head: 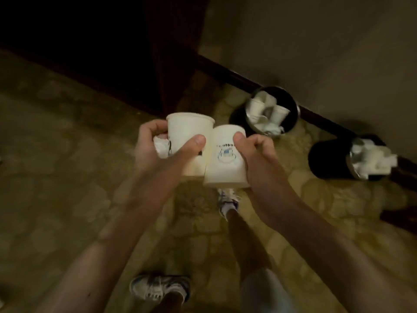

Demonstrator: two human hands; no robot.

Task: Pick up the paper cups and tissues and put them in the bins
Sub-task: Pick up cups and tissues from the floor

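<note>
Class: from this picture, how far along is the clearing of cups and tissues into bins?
Done: left bin holds cups, right bin blurred white waste. In hand: left hand grips a cup and tissue, right hand grips a second cup. Left: binning these.

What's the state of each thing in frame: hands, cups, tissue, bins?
left hand: grips left cup and tissue
right hand: grips right cup
left cup: held up, rim up
right cup: held up, beside left cup
tissue: crumpled, pinched against left cup
left bin: open, holds cups and tissues
right bin: open, stuffed with white paper
</note>
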